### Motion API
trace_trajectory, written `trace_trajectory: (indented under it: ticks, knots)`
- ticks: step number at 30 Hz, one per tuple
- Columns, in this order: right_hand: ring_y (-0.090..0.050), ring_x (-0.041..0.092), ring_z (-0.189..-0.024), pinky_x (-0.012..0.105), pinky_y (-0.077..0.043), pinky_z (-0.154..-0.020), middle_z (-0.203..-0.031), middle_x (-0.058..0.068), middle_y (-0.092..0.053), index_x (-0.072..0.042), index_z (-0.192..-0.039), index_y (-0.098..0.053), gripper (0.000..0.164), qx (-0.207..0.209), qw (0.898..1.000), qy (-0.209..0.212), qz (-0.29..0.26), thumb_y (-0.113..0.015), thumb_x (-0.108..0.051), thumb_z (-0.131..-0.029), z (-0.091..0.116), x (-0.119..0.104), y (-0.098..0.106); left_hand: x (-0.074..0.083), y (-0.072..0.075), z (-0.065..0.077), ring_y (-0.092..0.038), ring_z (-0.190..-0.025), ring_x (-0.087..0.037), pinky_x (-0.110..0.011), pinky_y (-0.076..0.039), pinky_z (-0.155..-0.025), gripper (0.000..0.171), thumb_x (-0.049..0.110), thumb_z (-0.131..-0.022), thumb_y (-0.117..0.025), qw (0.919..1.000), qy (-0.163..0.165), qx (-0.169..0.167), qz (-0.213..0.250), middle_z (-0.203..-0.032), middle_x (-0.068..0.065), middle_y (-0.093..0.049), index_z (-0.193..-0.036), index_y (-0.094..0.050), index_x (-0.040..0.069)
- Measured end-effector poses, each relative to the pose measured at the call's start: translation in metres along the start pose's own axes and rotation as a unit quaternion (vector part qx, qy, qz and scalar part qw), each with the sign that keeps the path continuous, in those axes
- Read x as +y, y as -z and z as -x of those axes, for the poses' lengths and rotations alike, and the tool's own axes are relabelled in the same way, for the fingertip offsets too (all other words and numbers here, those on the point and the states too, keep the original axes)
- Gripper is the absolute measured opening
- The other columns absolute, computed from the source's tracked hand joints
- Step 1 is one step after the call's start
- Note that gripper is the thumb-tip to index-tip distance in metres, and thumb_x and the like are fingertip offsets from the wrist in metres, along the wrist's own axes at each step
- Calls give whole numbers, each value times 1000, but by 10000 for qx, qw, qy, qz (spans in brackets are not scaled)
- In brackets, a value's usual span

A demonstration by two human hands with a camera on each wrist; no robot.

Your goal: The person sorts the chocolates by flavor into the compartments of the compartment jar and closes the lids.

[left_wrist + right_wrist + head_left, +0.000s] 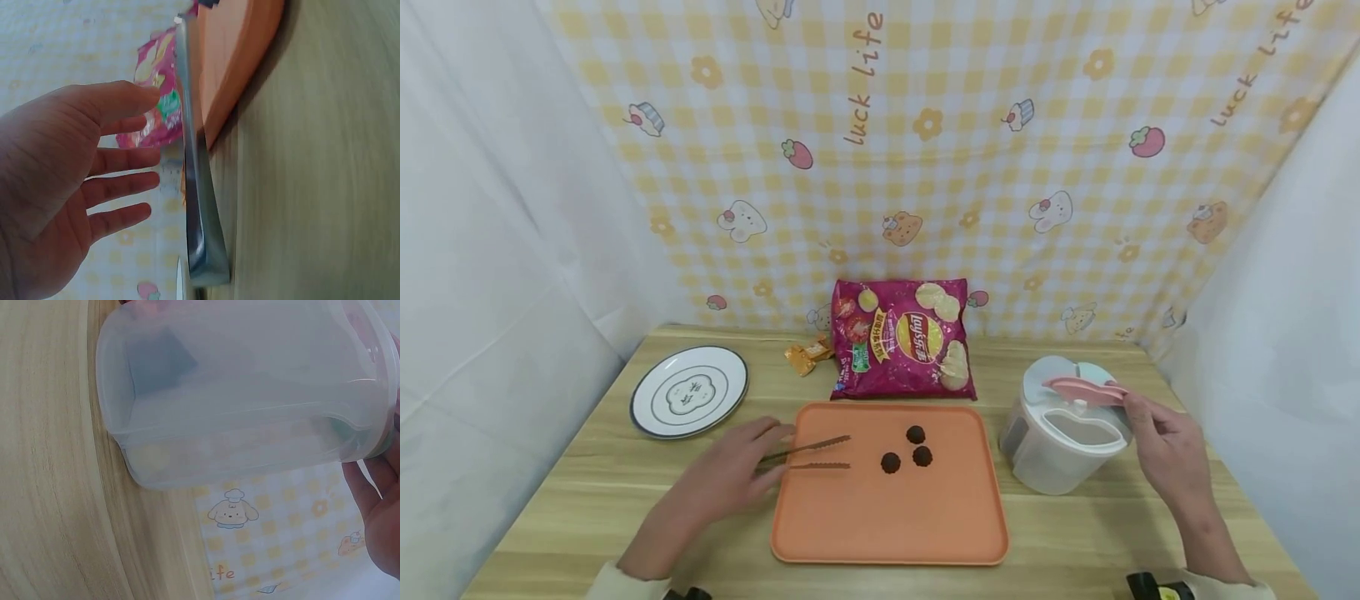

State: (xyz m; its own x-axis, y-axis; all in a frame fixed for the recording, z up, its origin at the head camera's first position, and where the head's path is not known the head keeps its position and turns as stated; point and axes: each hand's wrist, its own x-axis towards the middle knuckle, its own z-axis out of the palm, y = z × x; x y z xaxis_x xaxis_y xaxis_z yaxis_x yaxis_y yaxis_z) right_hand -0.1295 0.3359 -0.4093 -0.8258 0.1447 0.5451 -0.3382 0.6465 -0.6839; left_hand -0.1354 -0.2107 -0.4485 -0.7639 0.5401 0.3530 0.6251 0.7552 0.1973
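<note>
My left hand (737, 467) is beside the orange tray's left edge, around metal tongs (197, 162) whose serrated tips reach over the tray (887, 521). In the left wrist view, its fingers are extended and apart, with no grip on the tongs. Three small dark brown balls (891, 462) lie on the tray. On the right, my right hand (1172, 450) pinches the end of a pink flap lid (1086, 390), raised over an opening in a translucent divided container (1052, 458). The right wrist view shows the container's side (250, 381), with a dark patch inside; its contents are unclear.
A white plate (722, 387) with a dark rim sits at the back left. Orange-wrapped sweets (801, 358) lie beside a magenta chip bag (898, 342) behind the tray. A checked curtain (925, 167) hangs along the wooden table's back edge.
</note>
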Motion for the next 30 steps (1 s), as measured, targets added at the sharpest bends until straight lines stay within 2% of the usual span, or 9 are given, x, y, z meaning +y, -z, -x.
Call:
trace_trajectory:
  ticks: [3,7,11,14,18,24,30]
  knots:
    - [-54,-18,-105,4,-41,-86,-110,-36,-60,13,-116,-70,30,15,10000,-18,45,-56,-11,-107,0,0,1,-6,2,7,-67,-101,-25,-46,-56,-87,44,30,-89,-82,9993,264,-276,-56,-116,-2,-66,-126,-69,9]
    - [-55,-18,-107,5,-41,-87,-110,-35,-61,11,-117,-71,28,20,10000,4,41,-57,-11,-107,0,1,0,-11,1,12,-68,-98,-22,-45,-57,-84,40,34,-90,-81,9979,431,-488,-32,-110,1,-69,-122,-73,11]
    - [-56,-16,-110,5,-42,-88,-113,-32,-64,8,-118,-73,26,-19,10000,50,2,-57,-10,-107,-1,1,0,-15,0,13,-66,-87,-14,-41,-57,-74,36,31,-89,-81,9965,529,-637,94,-101,3,-69,-119,-75,12]
    - [-56,-16,-109,5,-42,-88,-112,-32,-64,9,-117,-72,27,-11,10000,40,4,-57,-9,-107,-1,1,-1,-19,-2,14,-62,-82,-8,-38,-55,-69,33,24,-89,-81,9945,625,-821,196,-97,6,-68,-120,-75,12]
    - [-56,-17,-107,5,-42,-87,-111,-35,-62,11,-116,-72,28,35,10000,16,13,-57,-10,-107,0,1,-1,-20,-1,13,-62,-83,-8,-39,-55,-71,32,20,-90,-81,9913,775,-1021,315,-97,8,-67,-120,-74,12]
    - [-57,-16,-107,5,-42,-87,-111,-33,-64,10,-116,-72,26,15,10000,75,-56,-57,-8,-106,-1,1,-1,-22,-1,13,-64,-85,-10,-40,-56,-72,31,19,-89,-81,9905,765,-1055,446,-97,9,-67,-119,-74,13]
    - [-56,-17,-107,5,-42,-87,-110,-35,-63,13,-115,-71,27,48,9999,95,-66,-56,-8,-107,-1,1,-1,-22,1,12,-62,-84,-8,-37,-57,-73,29,16,-91,-80,9936,491,-839,572,-100,6,-67,-119,-74,13]
